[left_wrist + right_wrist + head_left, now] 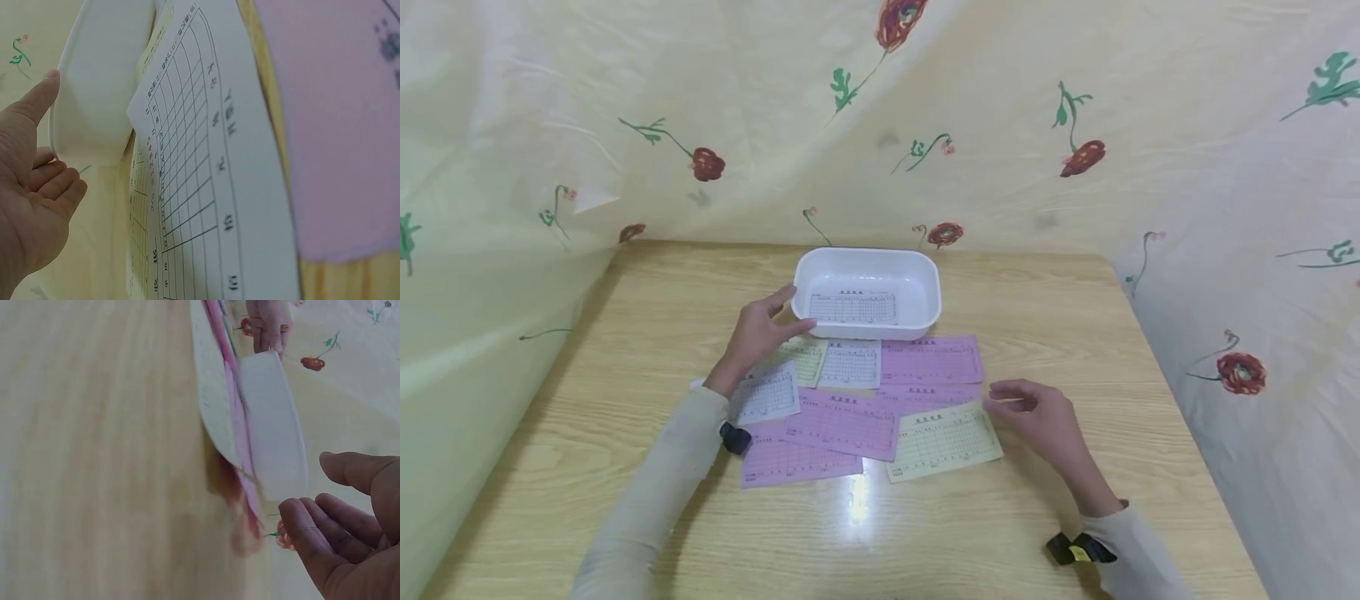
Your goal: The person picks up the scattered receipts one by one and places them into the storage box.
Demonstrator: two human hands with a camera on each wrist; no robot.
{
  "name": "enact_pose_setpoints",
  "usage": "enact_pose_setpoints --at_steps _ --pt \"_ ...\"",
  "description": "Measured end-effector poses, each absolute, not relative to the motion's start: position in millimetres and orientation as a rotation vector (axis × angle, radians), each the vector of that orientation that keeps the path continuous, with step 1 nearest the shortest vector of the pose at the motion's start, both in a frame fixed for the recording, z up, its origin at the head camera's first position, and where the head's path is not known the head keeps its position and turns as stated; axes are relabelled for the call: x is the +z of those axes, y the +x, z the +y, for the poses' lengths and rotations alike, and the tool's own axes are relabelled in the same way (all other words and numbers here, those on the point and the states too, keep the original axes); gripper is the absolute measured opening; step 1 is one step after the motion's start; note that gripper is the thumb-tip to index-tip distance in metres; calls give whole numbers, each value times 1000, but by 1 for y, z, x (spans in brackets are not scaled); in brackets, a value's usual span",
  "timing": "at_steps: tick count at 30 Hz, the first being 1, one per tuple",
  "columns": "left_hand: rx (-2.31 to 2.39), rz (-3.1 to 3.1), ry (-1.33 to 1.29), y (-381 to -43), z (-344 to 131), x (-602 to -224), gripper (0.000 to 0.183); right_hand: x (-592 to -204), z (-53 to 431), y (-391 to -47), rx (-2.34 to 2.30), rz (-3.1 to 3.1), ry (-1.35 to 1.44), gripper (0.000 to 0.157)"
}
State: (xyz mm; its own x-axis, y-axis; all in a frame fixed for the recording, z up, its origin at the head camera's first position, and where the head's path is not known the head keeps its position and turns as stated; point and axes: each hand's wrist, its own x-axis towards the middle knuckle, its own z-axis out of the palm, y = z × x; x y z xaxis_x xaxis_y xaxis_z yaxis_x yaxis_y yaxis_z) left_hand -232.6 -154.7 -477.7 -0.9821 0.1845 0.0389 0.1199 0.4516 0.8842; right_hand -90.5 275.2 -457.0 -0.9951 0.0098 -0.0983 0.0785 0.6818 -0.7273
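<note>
My left hand (758, 332) reaches to the left end of a white plastic tray (928, 292), thumb and fingers spread about its near left corner. In the left wrist view the thumb tip touches the tray's rim (57, 119), and the other fingers are loosely bent. One white printed slip (853, 307) lies in the tray. My right hand (1037, 417) hovers with relaxed fingers and nothing between them, just right of a pale yellow slip (943, 442). Overlapping pink slips (842, 425) and white slips (767, 393) lie in front of the tray.
A wooden table (1030, 308) carries everything. Behind it and along both sides hangs a cream cloth (1000, 108) with red flowers. Another pale yellow slip (808, 360) lies partly under my left hand, near the tray. A pink slip (932, 360) lies by the tray's right front.
</note>
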Motion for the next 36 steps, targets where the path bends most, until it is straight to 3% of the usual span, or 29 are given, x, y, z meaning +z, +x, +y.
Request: enact_pose_setpoints --at_steps 11,36 --pt "1599 2611 255 -232 -155 -477 90 -466 276 -85 -1258 2684 86 52" --pt "1583 2600 221 -233 -155 -476 86 -471 269 -82 -1124 2703 27 40"
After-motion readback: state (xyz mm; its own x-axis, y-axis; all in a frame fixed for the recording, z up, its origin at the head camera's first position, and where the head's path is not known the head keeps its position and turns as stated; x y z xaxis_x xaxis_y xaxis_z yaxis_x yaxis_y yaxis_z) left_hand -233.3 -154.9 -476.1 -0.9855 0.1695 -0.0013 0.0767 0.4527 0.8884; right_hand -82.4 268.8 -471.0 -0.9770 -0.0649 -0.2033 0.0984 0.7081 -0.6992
